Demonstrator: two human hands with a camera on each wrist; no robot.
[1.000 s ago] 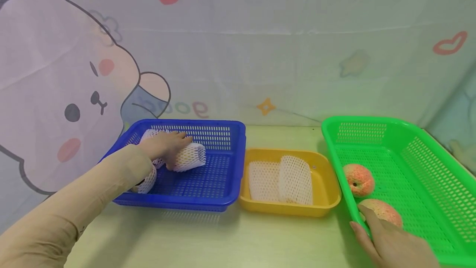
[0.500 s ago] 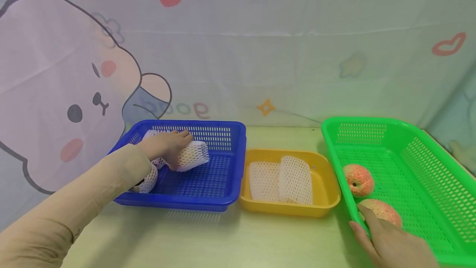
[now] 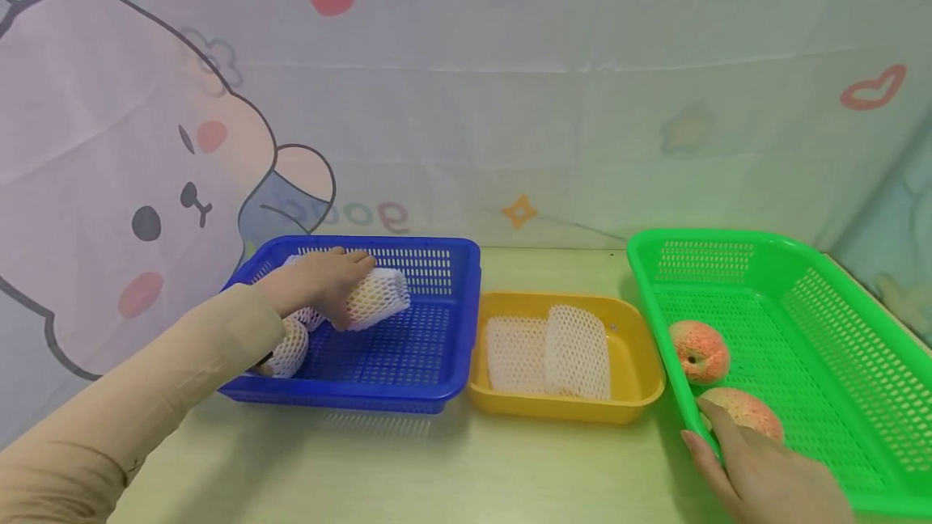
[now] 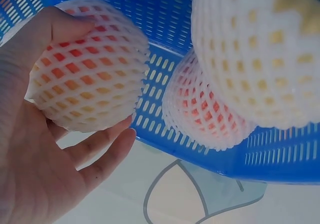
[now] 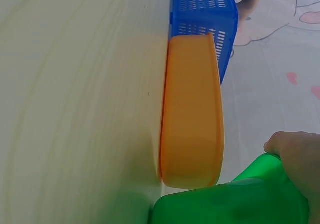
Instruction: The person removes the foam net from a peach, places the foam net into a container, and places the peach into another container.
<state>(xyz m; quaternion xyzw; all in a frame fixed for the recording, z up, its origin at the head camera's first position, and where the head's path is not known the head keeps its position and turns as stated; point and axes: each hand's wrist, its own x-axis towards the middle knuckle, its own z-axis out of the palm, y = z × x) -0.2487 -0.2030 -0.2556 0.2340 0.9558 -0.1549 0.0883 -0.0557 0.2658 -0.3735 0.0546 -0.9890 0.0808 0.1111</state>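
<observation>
In the head view my left hand point(image 3: 316, 281) is inside the blue basket point(image 3: 455, 346), gripping a peach in a white foam net point(image 3: 380, 297). The left wrist view shows thumb and fingers around this netted peach point(image 4: 90, 68), its red and yellow skin visible through the mesh. Nearby in the basket lie other netted peaches, one near the front left point(image 3: 291, 348), partly hidden by my arm. My right hand point(image 3: 772, 463) grips the near left rim of the green basket point(image 3: 673, 378), thumb outside and fingers inside. Two bare peaches, one farther point(image 3: 699, 352) and one nearer point(image 3: 750, 413), lie beside that rim.
Between the baskets stands a yellow tray point(image 3: 568, 411) with two flat white foam nets, one left point(image 3: 515, 354) and one right point(image 3: 578, 350). All three containers sit on a pale wooden table point(image 3: 466, 467). A printed cloth point(image 3: 510, 120) hangs behind them.
My left hand and the netted peach in it have risen slightly, the peach shifting a little to the right. The right hand stays on the green rim.
</observation>
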